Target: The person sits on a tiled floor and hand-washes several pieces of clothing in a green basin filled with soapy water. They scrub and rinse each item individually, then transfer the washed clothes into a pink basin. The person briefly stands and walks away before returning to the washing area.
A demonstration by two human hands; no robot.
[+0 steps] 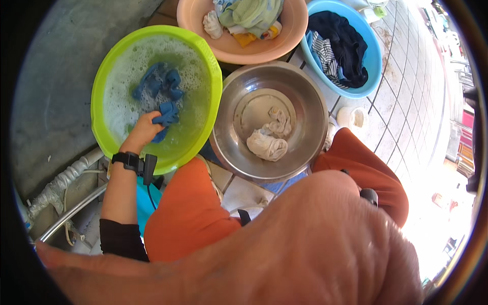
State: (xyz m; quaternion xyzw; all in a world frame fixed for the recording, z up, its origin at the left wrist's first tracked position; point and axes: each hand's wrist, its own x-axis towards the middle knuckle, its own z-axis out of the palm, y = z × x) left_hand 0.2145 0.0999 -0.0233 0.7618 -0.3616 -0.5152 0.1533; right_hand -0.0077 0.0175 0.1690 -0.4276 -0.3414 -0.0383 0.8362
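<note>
My left hand (145, 129), with a black strap and device at the wrist, grips a wet blue cloth (166, 113) in a lime-green basin (214, 76) of foamy water. More blue cloth (158, 82) floats just beyond it. Very near the camera, my right hand (305, 244) fills the bottom of the view, its back towards the lens; whether its fingers hold anything is hidden. Beside the green basin stands a stainless steel basin (268, 169), where a rolled whitish cloth (267, 145) and a crumpled one (280, 122) lie.
A peach basin (244, 53) at the top holds green, white and yellow cloths. Dark and striped clothes lie in a light-blue basin (375, 72). A small white container (351, 117) sits on the tiled floor. Wrapped pipe (61, 183) and a metal bar (74, 211) run at left.
</note>
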